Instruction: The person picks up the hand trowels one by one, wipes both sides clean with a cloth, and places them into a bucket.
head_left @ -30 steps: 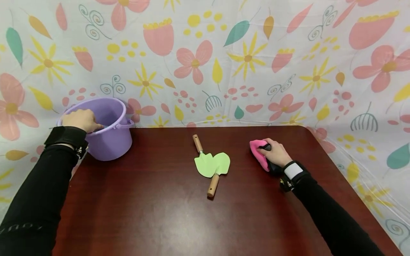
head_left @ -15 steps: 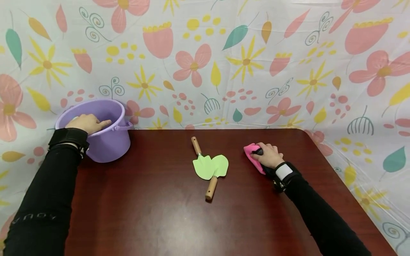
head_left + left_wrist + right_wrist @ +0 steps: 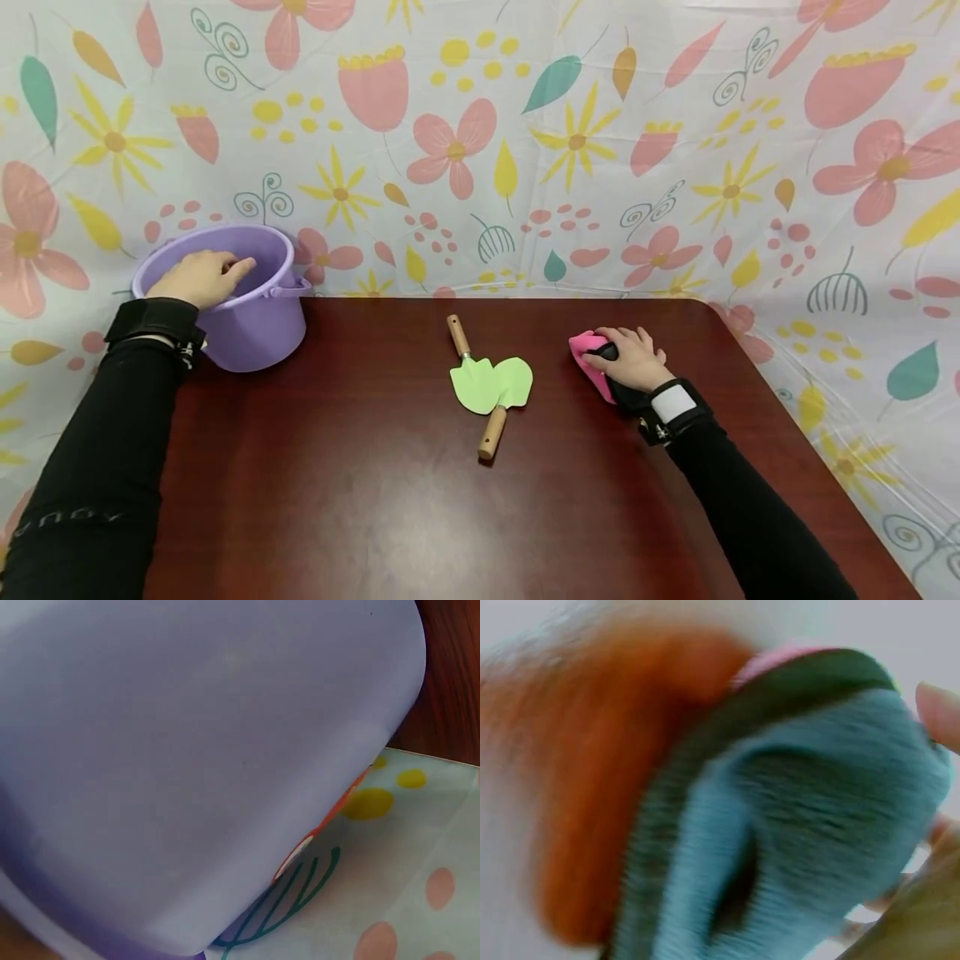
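Purple bucket [image 3: 258,337] might tip if our left hand [image 3: 197,279], grip hidden from us, leans; our right hand [image 3: 636,360] pinches pink-black fabric [image 3: 582,344].

My lilac bucket [image 3: 258,329] stands upright below my left hand [image 3: 197,279], which dips inside its open top. Under my right hand [image 3: 636,360] lies a soft pink-and-black item [image 3: 595,379], black part between thumb and forefinger.
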{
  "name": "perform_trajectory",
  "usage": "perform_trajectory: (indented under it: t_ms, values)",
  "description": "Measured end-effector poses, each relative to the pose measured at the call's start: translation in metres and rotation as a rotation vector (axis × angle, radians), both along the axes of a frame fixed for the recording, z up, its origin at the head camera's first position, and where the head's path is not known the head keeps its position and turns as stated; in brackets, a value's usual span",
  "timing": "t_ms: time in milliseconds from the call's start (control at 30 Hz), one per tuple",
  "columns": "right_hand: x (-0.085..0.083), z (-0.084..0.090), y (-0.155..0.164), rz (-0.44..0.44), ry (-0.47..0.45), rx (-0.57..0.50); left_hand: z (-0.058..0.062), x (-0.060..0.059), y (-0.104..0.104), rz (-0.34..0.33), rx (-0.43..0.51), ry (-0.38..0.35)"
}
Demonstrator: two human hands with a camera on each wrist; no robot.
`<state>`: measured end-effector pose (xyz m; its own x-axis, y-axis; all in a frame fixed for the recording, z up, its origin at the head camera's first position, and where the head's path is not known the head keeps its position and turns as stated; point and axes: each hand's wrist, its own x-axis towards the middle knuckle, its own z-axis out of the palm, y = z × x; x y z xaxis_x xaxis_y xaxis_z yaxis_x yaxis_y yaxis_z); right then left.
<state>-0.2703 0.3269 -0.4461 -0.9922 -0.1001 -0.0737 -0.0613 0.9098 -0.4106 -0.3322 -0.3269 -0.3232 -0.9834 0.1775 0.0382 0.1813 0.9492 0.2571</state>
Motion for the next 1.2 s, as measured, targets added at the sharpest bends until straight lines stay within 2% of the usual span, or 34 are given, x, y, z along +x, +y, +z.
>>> perform_trajectory:
  t_ms: [267,400,500,667,767,900,1067,1200]
  values:
    - [0.015,0.022,0.001,0.044,0.05,-0.018,0.013,0.009,0.018,-0.017,0.136,0.146]
    - [0.023,0.026,0.002,0.047,0.047,-0.03,0.018,0.013,0.029,-0.041,0.185,0.221]
    - [0.027,0.026,0.003,0.042,0.041,-0.035,0.017,0.015,0.037,-0.084,0.195,0.289]
    - [0.028,0.023,0.004,0.035,0.038,-0.051,0.006,0.017,0.05,-0.16,0.151,0.509]
    - [0.026,0.019,0.003,0.044,0.036,-0.06,-0.001,0.017,0.062,-0.187,0.112,0.596]
    - [0.023,0.013,0.003,0.044,0.035,-0.067,-0.013,0.009,0.086,-0.262,0.057,0.628]
    - [0.016,0.005,-0.008,-0.027,-0.005,-0.071,-0.036,-0.006,0.123,-0.391,0.0,0.616]
    - [0.011,-0.003,-0.02,-0.103,-0.082,-0.05,-0.063,-0.011,0.157,-0.485,-0.035,0.493]
